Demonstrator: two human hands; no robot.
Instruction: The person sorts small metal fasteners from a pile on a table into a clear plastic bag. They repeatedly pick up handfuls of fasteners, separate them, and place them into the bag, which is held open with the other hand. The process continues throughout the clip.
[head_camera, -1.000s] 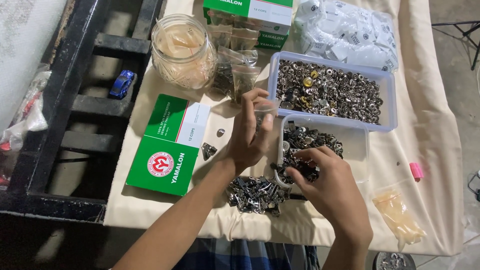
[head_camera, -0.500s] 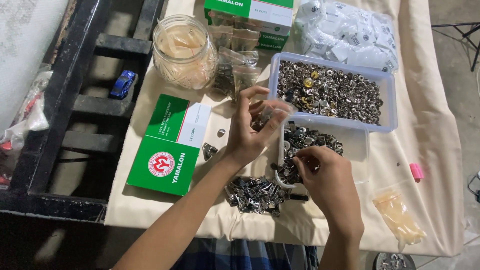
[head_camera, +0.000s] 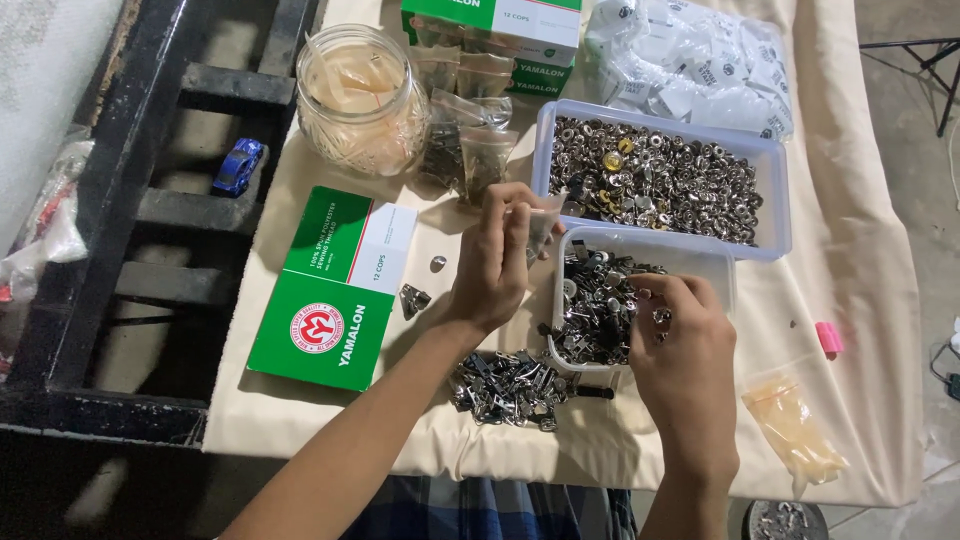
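Left hand (head_camera: 497, 262) is up near the middle of the frame, fingers curled together and pinching a small clear plastic baggie (head_camera: 541, 226) by its top edge, so the bag hangs right at the rim of the nearer tub. Right hand (head_camera: 685, 345) sits lower right of centre, fingers bent down into the small clear plastic tub (head_camera: 720, 275), fingertips closed on the shiny metal bits inside. Can't tell exactly which piece it has hold of, too small and cluttered.

That tub is full of silvery zipper sliders (head_camera: 598, 305), and there's another loose heap of them (head_camera: 508, 384) on the cloth just below the left wrist, touching the tub's near corner. Directly above, toward the upper right, is 1 bigger clear tub (head_camera: 775, 200) packed with round metal snap buttons (head_camera: 655, 178), the 2 tubs butted up against each other.

Left of the hands lies a flat green and white box (head_camera: 335, 290), with 2 stray metal pieces between it and the left hand. Upper left of the table has a glass jar (head_camera: 362, 100) stuffed with folded clear baggies, and a few filled little bags (head_camera: 468, 150) leaning just beside it. A pile of white packets (head_camera: 700, 60) fills the top right. Small pink thing (head_camera: 829, 338) at the right edge, an empty baggie (head_camera: 795, 428) lower right, and a blue toy car (head_camera: 238, 165) on the black frame off the table's left side.
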